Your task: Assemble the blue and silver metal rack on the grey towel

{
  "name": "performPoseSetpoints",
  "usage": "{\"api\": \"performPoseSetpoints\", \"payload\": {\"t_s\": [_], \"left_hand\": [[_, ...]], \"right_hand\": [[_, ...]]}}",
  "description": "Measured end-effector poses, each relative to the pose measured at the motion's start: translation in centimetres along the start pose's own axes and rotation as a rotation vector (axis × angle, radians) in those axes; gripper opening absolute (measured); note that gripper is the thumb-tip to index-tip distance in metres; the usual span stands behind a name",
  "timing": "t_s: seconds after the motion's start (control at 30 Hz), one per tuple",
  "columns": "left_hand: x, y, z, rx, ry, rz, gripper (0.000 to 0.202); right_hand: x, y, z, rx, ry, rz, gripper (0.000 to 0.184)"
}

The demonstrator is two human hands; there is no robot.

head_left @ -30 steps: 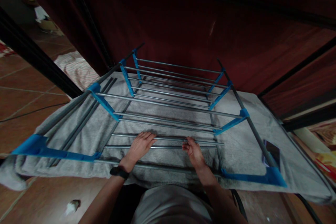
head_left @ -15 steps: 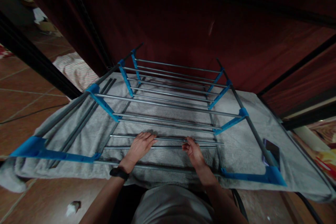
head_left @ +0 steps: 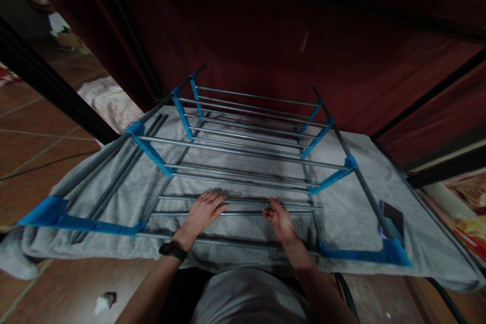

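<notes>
A rack of grey metal rods and blue plastic side brackets lies on its back on a grey blanket (head_left: 353, 197). Two loose metal rods run across its near section: the farther rod (head_left: 246, 201) and the nearer rod (head_left: 243, 213). My left hand (head_left: 204, 211) lies palm down over the farther rod, fingers flat and thumb apart. To its right, my right hand (head_left: 279, 216) has curled fingers pinching that same rod. Closest to me, another rod (head_left: 235, 243) spans between the left bracket (head_left: 94, 225) and the right bracket (head_left: 357, 254).
Spare dark tubes (head_left: 121, 179) rest on the blanket inside the rack's left side. A phone (head_left: 393, 217) lies by the right upright. A dark red curtain (head_left: 266, 35) hangs behind. Crumpled white stuff (head_left: 104, 302) is on the tiled floor.
Both hands keep nearly the same place on the rods. The rack's lower corners appear shifted very slightly inward.
</notes>
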State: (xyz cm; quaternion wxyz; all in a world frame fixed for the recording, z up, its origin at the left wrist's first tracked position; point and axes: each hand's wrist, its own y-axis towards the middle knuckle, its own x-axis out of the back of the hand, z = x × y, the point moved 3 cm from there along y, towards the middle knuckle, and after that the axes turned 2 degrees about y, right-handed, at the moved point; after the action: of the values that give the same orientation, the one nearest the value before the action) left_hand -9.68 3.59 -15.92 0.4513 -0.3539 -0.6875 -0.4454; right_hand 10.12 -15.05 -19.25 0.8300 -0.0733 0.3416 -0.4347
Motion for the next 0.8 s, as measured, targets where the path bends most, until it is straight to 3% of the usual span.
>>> {"api": "performPoseSetpoints", "payload": {"t_s": [0.8], "left_hand": [[0.01,-0.05,-0.09,-0.011,0.052,-0.014,0.037]], "right_hand": [[-0.10,-0.09,-0.05,-0.008,0.010,0.036,0.032]]}}
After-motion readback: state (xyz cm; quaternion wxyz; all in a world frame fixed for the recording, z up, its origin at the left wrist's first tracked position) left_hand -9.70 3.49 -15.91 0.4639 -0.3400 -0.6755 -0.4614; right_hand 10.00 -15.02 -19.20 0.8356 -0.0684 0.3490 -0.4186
